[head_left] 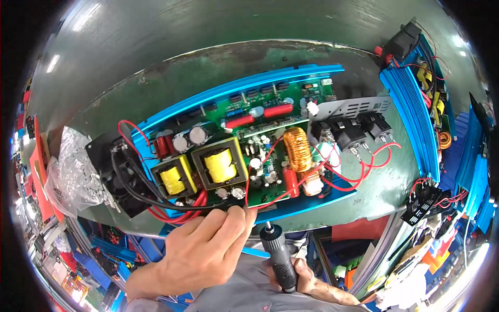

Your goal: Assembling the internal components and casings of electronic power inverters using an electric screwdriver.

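An opened power inverter lies in front of me, its green circuit board [268, 196] set in a blue metal housing [306, 208]. Two yellow-wound transformers [220, 166], a copper-wound ring coil [298, 150] and red and black wires stand out on it. My left hand [208, 249] reaches the near edge of the board, fingers bent and drawn together beside the red wires [182, 216]. Whatever is between those fingertips is hidden. In my right hand [306, 275] is a black electric screwdriver [279, 257], bit pointing up and away from me, just off the housing's near edge.
At the left lies a crumpled clear plastic bag [78, 171], close to the inverter's black end panel [112, 171]. A grey slotted panel with black sockets [349, 132] is wired at its right end. Another blue housing [413, 119] with parts stands farther right, near a black plate [422, 203].
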A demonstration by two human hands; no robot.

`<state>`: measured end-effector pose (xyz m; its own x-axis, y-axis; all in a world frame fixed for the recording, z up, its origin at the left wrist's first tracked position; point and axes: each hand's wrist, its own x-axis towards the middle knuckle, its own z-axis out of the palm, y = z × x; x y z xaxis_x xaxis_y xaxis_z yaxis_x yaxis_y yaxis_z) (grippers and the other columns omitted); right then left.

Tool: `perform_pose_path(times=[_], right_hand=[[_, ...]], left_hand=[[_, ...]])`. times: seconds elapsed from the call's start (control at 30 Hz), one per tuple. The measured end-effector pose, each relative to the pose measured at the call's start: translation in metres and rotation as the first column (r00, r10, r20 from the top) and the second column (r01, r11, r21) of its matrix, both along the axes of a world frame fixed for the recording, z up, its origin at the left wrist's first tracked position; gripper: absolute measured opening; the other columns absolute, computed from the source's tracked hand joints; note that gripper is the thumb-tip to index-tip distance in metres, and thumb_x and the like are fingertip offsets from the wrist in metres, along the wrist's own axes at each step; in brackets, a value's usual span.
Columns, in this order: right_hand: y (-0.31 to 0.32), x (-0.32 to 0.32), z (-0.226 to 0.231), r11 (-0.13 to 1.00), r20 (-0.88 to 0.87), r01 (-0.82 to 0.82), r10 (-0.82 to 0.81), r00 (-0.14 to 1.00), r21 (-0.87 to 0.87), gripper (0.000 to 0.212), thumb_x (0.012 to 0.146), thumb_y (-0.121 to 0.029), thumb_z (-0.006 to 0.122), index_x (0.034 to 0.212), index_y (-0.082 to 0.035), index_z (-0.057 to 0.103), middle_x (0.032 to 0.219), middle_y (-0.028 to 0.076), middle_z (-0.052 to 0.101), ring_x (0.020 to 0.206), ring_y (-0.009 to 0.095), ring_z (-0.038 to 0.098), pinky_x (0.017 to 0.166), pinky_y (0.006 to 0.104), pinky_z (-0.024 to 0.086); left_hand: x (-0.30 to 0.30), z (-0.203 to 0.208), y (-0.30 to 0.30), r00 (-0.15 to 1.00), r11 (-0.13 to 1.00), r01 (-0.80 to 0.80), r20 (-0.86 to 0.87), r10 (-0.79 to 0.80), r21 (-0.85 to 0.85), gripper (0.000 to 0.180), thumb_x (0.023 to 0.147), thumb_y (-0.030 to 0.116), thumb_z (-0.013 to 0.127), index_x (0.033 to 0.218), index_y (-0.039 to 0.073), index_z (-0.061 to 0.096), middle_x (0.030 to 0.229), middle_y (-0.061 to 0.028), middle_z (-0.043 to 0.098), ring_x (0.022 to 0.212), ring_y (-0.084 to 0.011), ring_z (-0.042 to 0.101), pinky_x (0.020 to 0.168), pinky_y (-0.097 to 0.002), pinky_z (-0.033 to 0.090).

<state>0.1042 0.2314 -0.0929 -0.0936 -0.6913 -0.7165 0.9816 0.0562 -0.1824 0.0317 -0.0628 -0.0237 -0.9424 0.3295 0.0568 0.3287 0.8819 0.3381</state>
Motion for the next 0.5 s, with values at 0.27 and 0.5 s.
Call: perform_pose_path(times=[0.27,0.5], right_hand=[[0.0,-0.003,-0.016,0.928,0.31,0.169,-0.062,0.949,-0.332,0.104,0.09,-0.086,0.031,0.144,0.001,0.049,0.056,0.008,0.051,0.048,0.018,0.043,0.052,0.0317,0.035],[0.033,0.008,-0.022,0.93,-0.544,0.28,-0.112,0.832,0.238,0.091,0.096,-0.076,0.03,0.125,0.006,0.056,0.079,0.009,0.061,0.058,0.018,0.058,0.05,0.0283,0.045]], left_hand=[[-0.008,-0.002,0.0,0.998,0.998,-0.061,0.008,0.061,0.017,0.036,0.072,0.011,0.07,0.105,-0.003,0.071,0.1,-0.0013,0.06,0.079,-0.0135,0.058,0.056,-0.0252,0.047],[0.032,0.007,-0.018,0.818,0.824,-0.45,-0.211,0.535,0.344,0.031,0.071,0.005,0.083,0.101,0.01,0.076,0.091,-0.002,0.067,0.073,-0.0179,0.063,0.059,-0.0294,0.05]])
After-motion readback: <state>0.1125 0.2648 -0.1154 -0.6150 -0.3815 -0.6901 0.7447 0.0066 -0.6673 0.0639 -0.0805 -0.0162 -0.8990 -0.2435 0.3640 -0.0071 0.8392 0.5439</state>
